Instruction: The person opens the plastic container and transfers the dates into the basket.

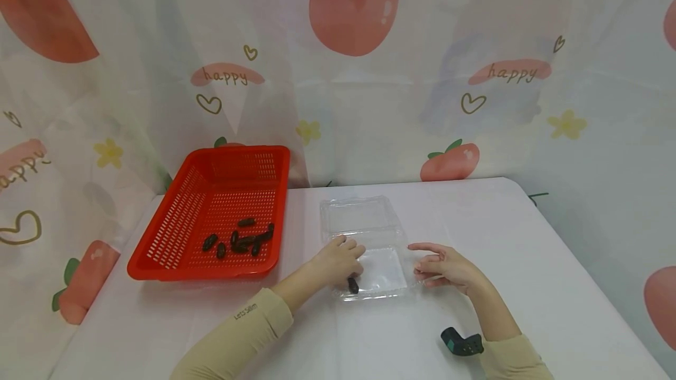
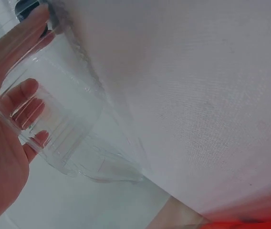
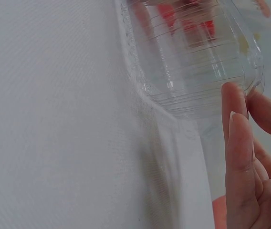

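A clear plastic clamshell box [image 1: 378, 268] lies unfolded on the table, its lid [image 1: 360, 217] flat towards the back. My left hand [image 1: 340, 261] reaches over the box's left side, with a dark, oval, date-like piece [image 1: 353, 285] at its thumb and fingertips. In the left wrist view that piece [image 2: 28, 8] shows partly behind the fingers, and other fingertips [image 2: 29, 86] appear through the clear plastic. At the box's right side, my right hand [image 1: 446, 268] pinches the edge between thumb and fingers. The right wrist view shows the fingertips [image 3: 233, 95] right at the rim.
Left of the box stands a red perforated basket [image 1: 145, 261] with several similar dark pieces [image 1: 243, 244] in it. A black device [image 1: 462, 342] sits beside the right wrist. A patterned curtain [image 1: 359, 116] hangs behind the white table [image 1: 475, 210].
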`<act>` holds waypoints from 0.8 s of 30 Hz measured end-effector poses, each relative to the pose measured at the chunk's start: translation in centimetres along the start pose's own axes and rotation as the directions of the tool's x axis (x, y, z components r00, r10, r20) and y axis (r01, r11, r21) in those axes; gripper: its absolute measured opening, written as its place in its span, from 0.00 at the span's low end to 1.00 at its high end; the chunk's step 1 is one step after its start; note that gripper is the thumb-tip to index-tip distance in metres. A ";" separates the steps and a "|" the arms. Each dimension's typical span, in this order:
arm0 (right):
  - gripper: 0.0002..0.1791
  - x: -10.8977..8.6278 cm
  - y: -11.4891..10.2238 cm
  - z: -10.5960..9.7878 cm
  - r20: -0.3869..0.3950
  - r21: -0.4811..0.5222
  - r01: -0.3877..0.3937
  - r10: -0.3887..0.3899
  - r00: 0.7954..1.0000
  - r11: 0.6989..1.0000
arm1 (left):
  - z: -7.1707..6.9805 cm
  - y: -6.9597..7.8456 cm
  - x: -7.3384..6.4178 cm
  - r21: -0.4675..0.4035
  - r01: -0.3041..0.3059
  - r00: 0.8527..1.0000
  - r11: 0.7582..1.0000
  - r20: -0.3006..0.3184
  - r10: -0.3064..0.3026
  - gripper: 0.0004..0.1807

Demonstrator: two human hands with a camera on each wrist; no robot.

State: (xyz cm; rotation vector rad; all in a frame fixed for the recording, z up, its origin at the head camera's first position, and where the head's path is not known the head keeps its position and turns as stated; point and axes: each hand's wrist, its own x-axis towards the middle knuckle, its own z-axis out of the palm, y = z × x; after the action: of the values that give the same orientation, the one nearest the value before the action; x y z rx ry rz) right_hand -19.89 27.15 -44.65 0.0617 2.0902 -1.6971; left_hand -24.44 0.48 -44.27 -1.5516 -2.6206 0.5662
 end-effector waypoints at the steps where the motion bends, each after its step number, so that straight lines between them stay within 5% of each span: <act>1: 0.31 0.0 0.0 0.0 0.001 0.002 0.000 0.000 1.000 1.000 | 0.0 0.0 0.0 0.003 -0.005 1.000 1.000 -0.003 0.005 0.10; 16: 0.31 0.1 0.0 0.0 -0.001 0.000 -0.010 0.010 1.000 1.000 | -0.2 -0.2 0.1 -0.050 -0.024 0.999 0.998 0.019 0.025 0.06; 24: 0.32 0.1 0.0 0.0 -0.013 -0.004 -0.014 0.014 1.000 1.000 | 0.5 -0.4 0.0 -0.060 0.005 0.995 0.998 -0.097 -0.011 0.08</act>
State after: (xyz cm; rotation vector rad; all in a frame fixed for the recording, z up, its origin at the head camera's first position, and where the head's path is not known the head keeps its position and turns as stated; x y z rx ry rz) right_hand -19.97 27.08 -44.70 0.0862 2.0971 -1.6887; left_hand -24.89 0.15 -44.63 -1.5428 -2.5922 0.4049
